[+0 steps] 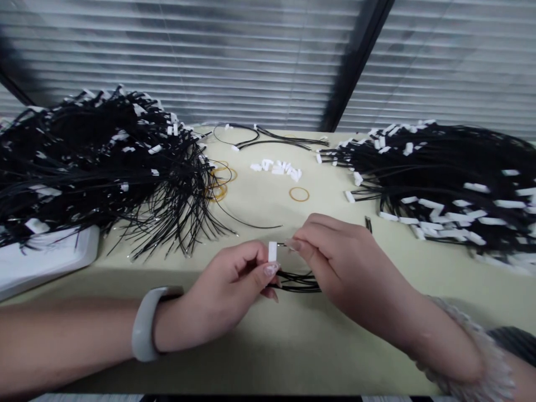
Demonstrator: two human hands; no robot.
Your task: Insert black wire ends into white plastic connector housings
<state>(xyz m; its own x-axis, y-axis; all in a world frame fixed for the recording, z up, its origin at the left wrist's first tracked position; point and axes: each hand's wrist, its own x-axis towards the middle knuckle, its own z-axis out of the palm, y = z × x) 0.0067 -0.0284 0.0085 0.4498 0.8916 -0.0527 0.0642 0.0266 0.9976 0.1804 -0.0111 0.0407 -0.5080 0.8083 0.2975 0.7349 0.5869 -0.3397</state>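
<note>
In the frame's centre, the left hand [220, 293] is pinching a white connector [272, 252] between thumb and fingers; the right hand [341, 254] is gripping a thin wire [282, 245] by closed fingertips just beside it. A pale table [251, 352] is bearing black cables [419, 173] at right; blinds [251, 50] are filling the top.

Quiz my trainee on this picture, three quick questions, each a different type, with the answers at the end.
1. Which hand grips a white connector?
2. True or false: the right hand is empty.
3. Fill in: the lone yellow band lies nearer the person than the cluster of small ____ pieces.

Key:
1. The left hand.
2. False; it pinches a black wire.
3. White.
</note>
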